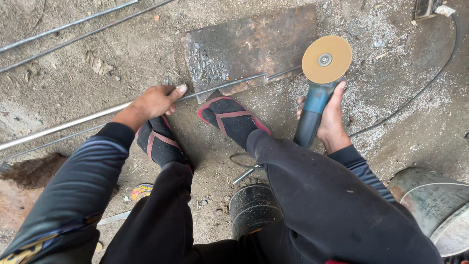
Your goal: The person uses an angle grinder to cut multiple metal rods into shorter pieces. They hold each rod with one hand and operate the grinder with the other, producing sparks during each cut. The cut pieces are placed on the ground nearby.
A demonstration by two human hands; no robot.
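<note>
My left hand (155, 101) grips a long thin steel rod (73, 122) that runs from the left edge across the dirt floor onto a rusty metal plate (254, 44). My right hand (332, 115) holds a blue-bodied angle grinder (315, 105) with a tan cutting disc (326, 59), lifted to the right of the plate. The disc is above the rod's far end, not touching it. Both my feet in black socks and red-strapped sandals (229, 117) rest by the rod, the right one pressing on it.
Two more rods (73, 29) lie at the upper left. The grinder's black cable (420, 88) curves to the top right. A grey metal drum (435, 205) stands at the lower right, a dark cylinder (251, 208) beneath me, and a used disc (141, 190) lies near my left knee.
</note>
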